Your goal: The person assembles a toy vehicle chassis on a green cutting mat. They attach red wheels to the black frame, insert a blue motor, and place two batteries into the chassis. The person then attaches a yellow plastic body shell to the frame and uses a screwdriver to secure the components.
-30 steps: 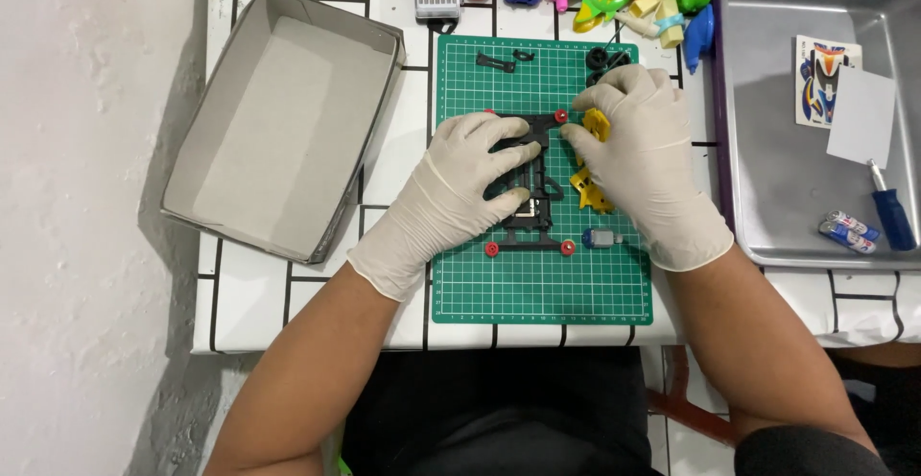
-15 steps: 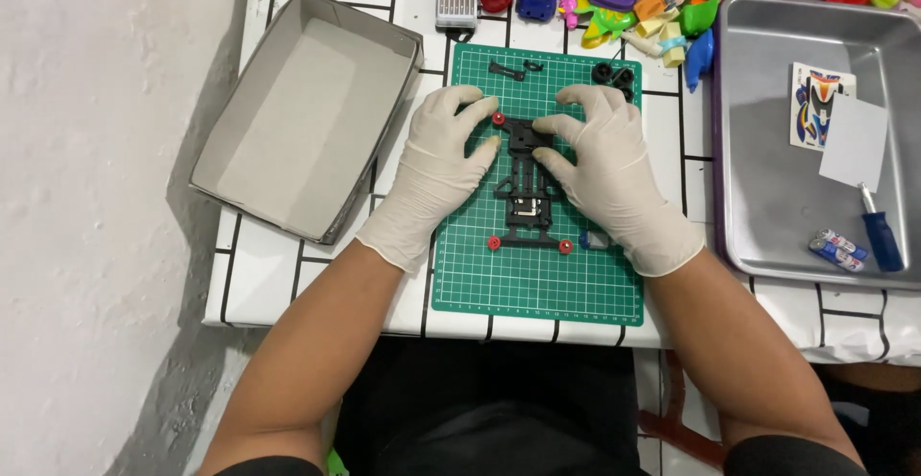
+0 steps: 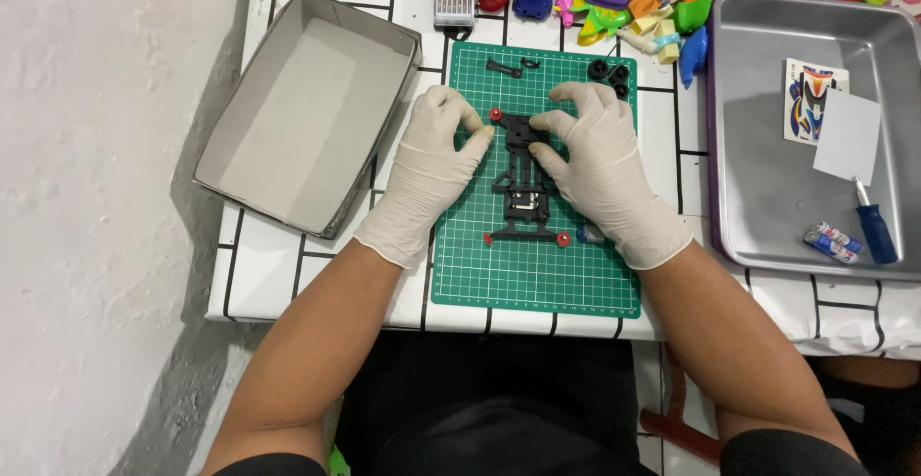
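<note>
Chassis point(image 3: 523, 180) flat on green mat point(image 3: 537, 274) so it stays put; left hand point(image 3: 429, 174) and right hand point(image 3: 602, 171) grip pinches its front end.

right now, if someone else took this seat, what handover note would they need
Left hand: gloved, fingertips pinching the top left corner of the black toy car chassis, by a red roller.
Right hand: gloved, fingers pressing the chassis's top right and right side.
Chassis lies flat on the green cutting mat.
Done: red rollers sit at its front and rear corners.
Left: black wheels and small black parts lie loose at the mat's top edge. Screwdriver and batteries are in the metal tray.
</note>
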